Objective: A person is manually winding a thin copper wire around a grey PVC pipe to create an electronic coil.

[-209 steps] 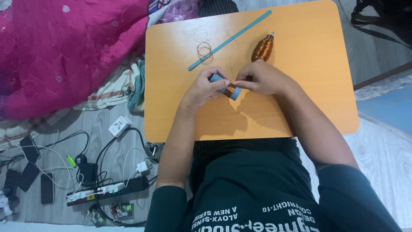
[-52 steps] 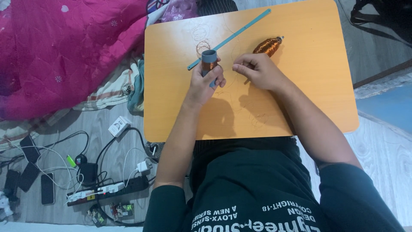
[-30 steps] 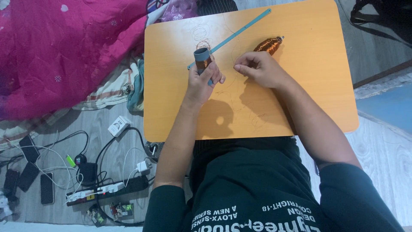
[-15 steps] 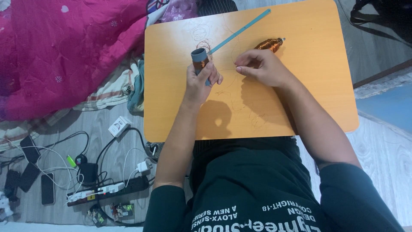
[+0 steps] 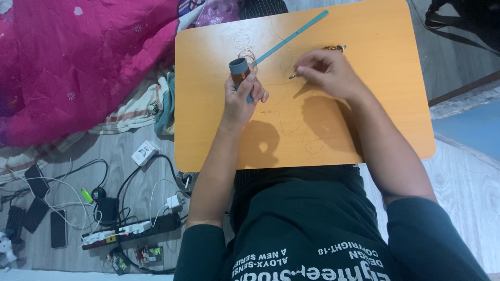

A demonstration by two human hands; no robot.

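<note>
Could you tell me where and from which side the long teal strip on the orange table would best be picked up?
Probably at the far free end of the teal strip, pinched across its narrow width from above. It lies flat and diagonal on the table, and its near end runs behind the left hand and grey tube.

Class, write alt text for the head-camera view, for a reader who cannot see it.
The left hand holds a grey tube wound with copper wire upright over an orange table, while the right hand pinches a thin wire end. A teal strip lies on the table; a pink blanket and cables lie on the floor beside it.
</note>
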